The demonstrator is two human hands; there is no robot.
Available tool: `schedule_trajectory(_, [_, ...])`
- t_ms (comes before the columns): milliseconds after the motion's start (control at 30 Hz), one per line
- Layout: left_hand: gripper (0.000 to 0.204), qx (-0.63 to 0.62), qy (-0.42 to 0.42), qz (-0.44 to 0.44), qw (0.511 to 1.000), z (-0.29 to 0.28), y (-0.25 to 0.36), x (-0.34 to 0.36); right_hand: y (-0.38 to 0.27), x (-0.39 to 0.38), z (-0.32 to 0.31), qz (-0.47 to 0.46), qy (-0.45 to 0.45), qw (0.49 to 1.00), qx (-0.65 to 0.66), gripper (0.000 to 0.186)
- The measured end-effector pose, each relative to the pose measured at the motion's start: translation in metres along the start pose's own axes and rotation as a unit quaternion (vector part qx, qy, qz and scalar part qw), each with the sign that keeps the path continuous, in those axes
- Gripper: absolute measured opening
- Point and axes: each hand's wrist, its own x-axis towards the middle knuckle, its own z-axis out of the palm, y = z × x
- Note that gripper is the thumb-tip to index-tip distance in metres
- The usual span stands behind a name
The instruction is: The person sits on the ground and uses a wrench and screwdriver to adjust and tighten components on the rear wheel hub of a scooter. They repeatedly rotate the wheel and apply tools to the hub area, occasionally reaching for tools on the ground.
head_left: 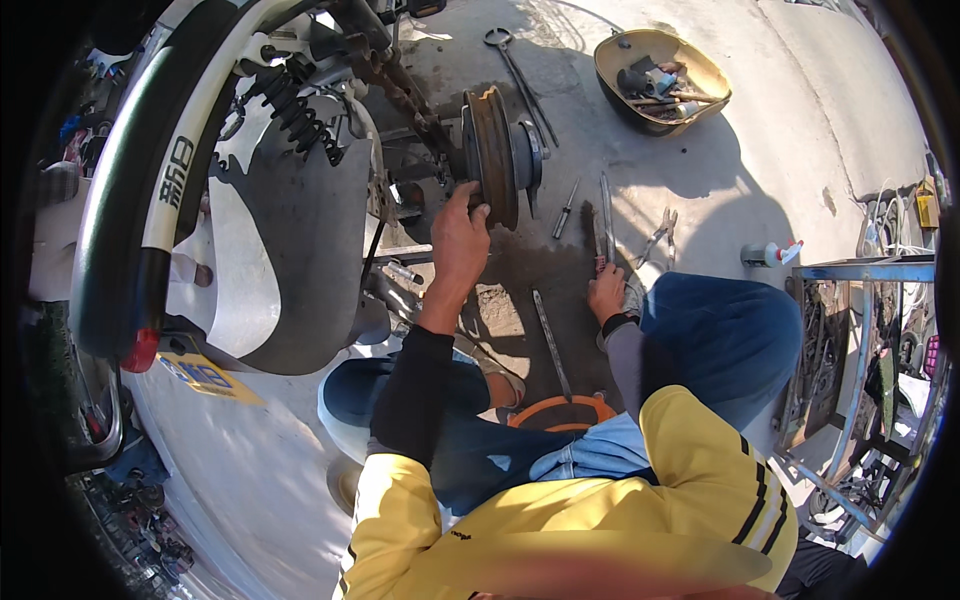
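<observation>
From where I stand, a person in yellow sits low over a concrete floor (780, 130), beside a scooter whose rear seems propped in the air. The rusty wheel rim (508, 160) is at the scooter's end, toward the far edge of the floor and tyreless as I see it. The left hand (460, 240) reaches its near edge with bent fingers. The right hand (606, 294) is low at the near end of a red-handled tool (599, 262), beside a long silver bar (608, 215). I cannot tell whether either hand's fingers are clenched or only resting.

To do this well, I'd say, the left hand should brace the rim while the right takes the tool by its handle, fingers clear of the rough rim edge. The pliers (660, 236) and screwdriver (566, 208) lie within easy reach; the tool basin (712, 108) sits farther off, toward the floor's far edge.

As for writing, bold dark characters mark the scooter's white rail (175, 190), blue ones a tilted yellow plate (222, 382), and tiny dark lettering the yellow shirt (510, 505).
</observation>
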Motion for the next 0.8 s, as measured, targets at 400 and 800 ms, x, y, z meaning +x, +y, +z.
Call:
schedule_trajectory(400, [0.027, -0.132, 0.048, -0.049, 0.989, 0.001, 0.008, 0.013, -0.063, 0.007, -0.051, 0.002, 0.011, 0.944, 0.329, 0.045])
schedule_trajectory(800, [0.023, -0.114, -0.002, -0.095, 0.989, 0.008, -0.001, -0.006, -0.271, -0.016, -0.22, -0.335, 0.095, 0.927, 0.142, 0.064])
